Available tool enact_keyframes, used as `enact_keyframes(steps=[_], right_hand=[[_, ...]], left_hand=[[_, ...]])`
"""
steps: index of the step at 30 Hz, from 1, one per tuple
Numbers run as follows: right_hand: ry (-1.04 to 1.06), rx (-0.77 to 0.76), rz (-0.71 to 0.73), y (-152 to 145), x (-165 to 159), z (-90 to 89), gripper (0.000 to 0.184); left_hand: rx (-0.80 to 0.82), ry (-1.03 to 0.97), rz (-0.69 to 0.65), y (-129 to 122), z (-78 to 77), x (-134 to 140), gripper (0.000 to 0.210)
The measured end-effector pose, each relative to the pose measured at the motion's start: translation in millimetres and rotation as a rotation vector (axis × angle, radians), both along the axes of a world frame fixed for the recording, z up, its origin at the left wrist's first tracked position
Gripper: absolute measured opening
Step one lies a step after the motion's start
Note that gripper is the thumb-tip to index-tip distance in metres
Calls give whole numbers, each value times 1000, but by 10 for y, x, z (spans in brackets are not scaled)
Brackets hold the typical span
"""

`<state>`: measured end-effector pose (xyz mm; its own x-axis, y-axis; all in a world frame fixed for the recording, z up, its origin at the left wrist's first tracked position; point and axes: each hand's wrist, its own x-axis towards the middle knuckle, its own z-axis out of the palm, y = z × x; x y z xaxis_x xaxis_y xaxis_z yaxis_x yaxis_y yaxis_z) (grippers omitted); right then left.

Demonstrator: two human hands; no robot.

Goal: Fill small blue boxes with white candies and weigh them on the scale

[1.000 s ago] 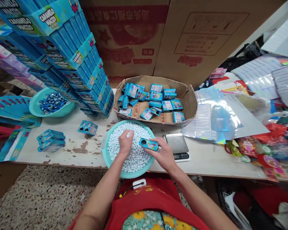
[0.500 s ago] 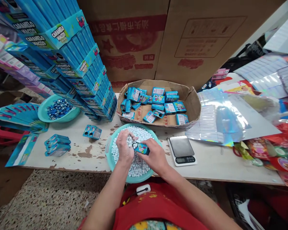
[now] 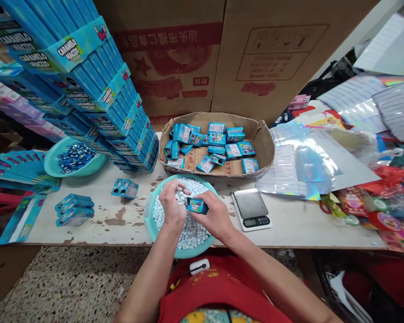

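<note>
— So, what are the two hands doing over that basin?

— Her right hand [image 3: 212, 216] has its fingers closed around a small blue box [image 3: 196, 205], holding it level with one end turned toward the other hand. The left hand [image 3: 172, 202] is cupped, fingers curled narrow around a few white candies [image 3: 181, 196], right against the box's open end.

— Why hold it there, over the basin?

— My guess is that anything slipping past the fingers drops back into the teal basin [image 3: 149, 214] full of white pellets [image 3: 191, 231] directly beneath, rather than rolling off the surface [image 3: 128, 222].

— And what sits beyond the fingers?

— Just past the fingertips is a shallow cardboard tray [image 3: 265, 148] with many of the same blue boxes lying loose in it, close enough to reach without stretching. Off the right hand's outer side rests a small digital scale [image 3: 252, 208], just beside the basin.

— Anything on the other side?

— Out from the left hand lie a pair of small boxes [image 3: 125, 188], and further off a little stack of blue boxes [image 3: 73, 209]. Well beyond those, a second teal bowl [image 3: 52, 162] holds shiny blue pieces, beside a tall leaning pile of blue display cartons [image 3: 111, 103].

— Is the box in hand shut?

— I can't tell; the left hand's fingers cover that end.
</note>
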<state>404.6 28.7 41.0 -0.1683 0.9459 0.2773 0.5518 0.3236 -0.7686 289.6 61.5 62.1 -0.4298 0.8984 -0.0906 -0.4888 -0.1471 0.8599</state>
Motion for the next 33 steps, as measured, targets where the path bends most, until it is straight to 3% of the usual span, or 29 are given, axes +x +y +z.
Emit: enact_keyframes(steps=[11, 19, 30, 33], right_hand=[[65, 23, -13, 53, 22, 11, 28], [128, 21, -17, 43, 37, 38, 30], [215, 5, -13, 18, 50, -5, 33], [217, 13, -10, 6, 59, 33, 33]], left_hand=[[25, 151, 31, 34, 4, 57, 27], [41, 159, 65, 42, 29, 65, 24], [33, 126, -17, 42, 104, 102, 29], [33, 175, 12, 35, 136, 112, 29]])
